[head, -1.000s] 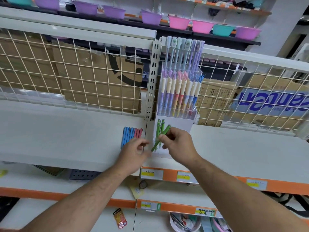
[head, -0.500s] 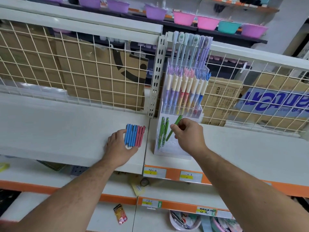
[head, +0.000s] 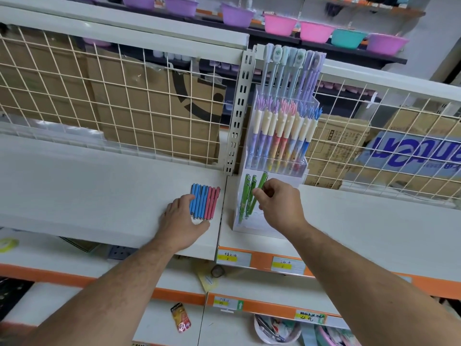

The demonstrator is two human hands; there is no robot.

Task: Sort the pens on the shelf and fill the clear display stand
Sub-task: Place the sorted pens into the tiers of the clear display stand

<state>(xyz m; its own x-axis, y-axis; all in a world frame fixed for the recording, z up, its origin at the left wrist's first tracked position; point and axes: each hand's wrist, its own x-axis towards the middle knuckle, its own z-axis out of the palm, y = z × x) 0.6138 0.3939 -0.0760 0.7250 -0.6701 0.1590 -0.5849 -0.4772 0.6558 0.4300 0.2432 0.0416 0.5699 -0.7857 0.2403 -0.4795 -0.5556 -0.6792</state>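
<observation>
Pinching a green pen (head: 262,182) in your right hand (head: 279,206), you tilt it into the clear display stand (head: 249,227) beside its matches, left hand (head: 182,221) spread flat, probably steadying the blue and pink pens (head: 205,202) on the shelf (head: 99,191)

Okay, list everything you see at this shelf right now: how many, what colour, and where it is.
clear display stand: one, transparent, on the white shelf.
green pens: three, front tier of the stand.
pastel pens: roughly ten, cream grips, middle tier.
tall pens: about seven, pale teal and lilac, back tier.
blue pens: about five, flat on the shelf, left of the stand.
pink pens: three, right beside the blue ones.
basins: a row, purple, pink, one teal, top shelf.
cardboard boxes: brown, behind the wire grid.
left hand: on the shelf, against the blue pens.
right hand: pinching the rightmost green pen.
</observation>
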